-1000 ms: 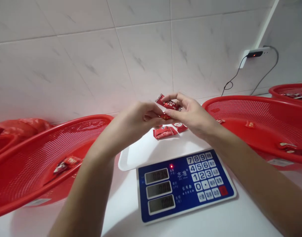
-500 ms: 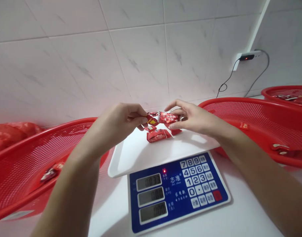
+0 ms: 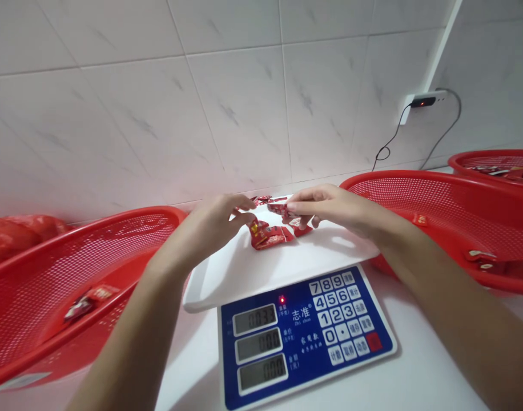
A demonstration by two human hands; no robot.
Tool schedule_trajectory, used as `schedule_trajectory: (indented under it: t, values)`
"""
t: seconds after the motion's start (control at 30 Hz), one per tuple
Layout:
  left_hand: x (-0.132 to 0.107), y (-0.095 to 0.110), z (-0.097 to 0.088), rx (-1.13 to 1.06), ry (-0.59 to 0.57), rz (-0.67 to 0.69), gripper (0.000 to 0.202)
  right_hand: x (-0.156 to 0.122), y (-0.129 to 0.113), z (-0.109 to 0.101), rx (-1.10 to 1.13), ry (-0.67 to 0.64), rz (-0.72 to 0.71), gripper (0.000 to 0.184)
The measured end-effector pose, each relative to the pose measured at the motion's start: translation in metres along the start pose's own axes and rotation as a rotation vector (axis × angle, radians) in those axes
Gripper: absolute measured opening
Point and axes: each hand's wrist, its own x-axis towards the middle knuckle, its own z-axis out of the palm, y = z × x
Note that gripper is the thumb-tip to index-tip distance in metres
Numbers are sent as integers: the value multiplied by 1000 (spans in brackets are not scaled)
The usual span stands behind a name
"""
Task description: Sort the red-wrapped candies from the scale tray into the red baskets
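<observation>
A small pile of red candy packets (image 3: 272, 235) lies on the white tray (image 3: 244, 268) of a blue-faced digital scale (image 3: 304, 334). My left hand (image 3: 216, 225) hovers at the left side of the pile, fingers curled, thumb and forefinger pinched at a packet. My right hand (image 3: 328, 208) reaches in from the right, its fingers closed on a red packet (image 3: 281, 209) just above the pile. The top display of the scale reads 0033.
A red mesh basket (image 3: 64, 274) on the left holds a packet (image 3: 88, 299). Another red basket (image 3: 441, 211) on the right holds a few packets; a third (image 3: 497, 162) sits behind it. A charger and cable (image 3: 422, 103) hang on the tiled wall.
Both hands have come down closer to the pile on the tray. The packet in my right hand is lower. The scale reading went from 0034 to 0033.
</observation>
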Motion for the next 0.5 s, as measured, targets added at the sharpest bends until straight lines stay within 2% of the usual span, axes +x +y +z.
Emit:
schedule_trajectory:
  t: [0.1, 0.17, 0.23, 0.3, 0.4, 0.5]
  values:
    - [-4, 14, -1, -138, -16, 35, 34, 5, 1, 5, 4, 7, 26, 42]
    - [-7, 26, -2, -161, -36, 54, 25, 7, 3, 9, 28, -11, 17, 43]
    - [-9, 33, -3, -109, 2, 46, 22, 7, 4, 12, 38, -37, 9, 42]
    - [-9, 34, -5, -68, 32, 14, 21, 5, 3, 11, 16, -8, 3, 42]
    - [-7, 27, -9, -61, 10, -52, 21, -1, -1, -5, -105, 196, 14, 39]
    - [-6, 21, -12, -73, 31, -82, 21, -9, -4, -37, -474, 403, 132, 33]
